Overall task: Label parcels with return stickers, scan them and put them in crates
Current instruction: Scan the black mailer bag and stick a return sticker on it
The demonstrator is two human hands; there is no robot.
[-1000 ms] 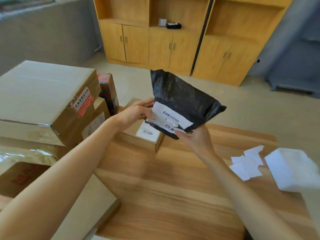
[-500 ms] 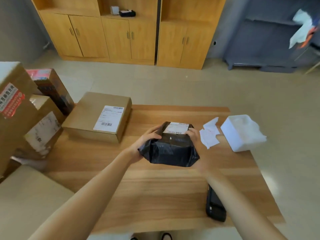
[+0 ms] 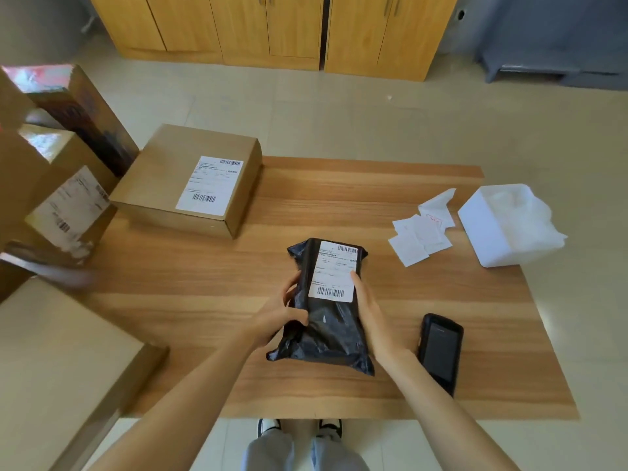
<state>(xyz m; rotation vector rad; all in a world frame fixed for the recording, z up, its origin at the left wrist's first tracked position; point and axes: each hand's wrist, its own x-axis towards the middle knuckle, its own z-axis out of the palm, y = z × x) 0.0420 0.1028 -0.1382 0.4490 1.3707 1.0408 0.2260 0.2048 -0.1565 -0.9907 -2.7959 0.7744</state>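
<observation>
A black plastic mailer bag point(image 3: 331, 331) lies on the wooden table point(image 3: 339, 205), label side up, with a white shipping label point(image 3: 334, 271) on its far half. My left hand point(image 3: 282, 312) grips the bag's left edge, thumb on top. Along the bag's right edge lies my right hand point(image 3: 368, 309), fingers straight, with a fingertip on the label. A black handheld scanner point(image 3: 441, 350) rests on the table just right of my right hand. Several loose white stickers point(image 3: 419, 237) sit at the table's far right.
A flat cardboard box point(image 3: 190, 180) with a label stands at the table's far left. Taller stacked cartons point(image 3: 54, 171) fill the left edge, and another carton point(image 3: 57, 368) sits near left. A white foam box point(image 3: 506, 224) is at the far right. Wooden cabinets point(image 3: 272, 28) stand beyond.
The bag came down from held upright in the air to lying flat on the table, turned lengthwise with the label up. The camera tilted downward.
</observation>
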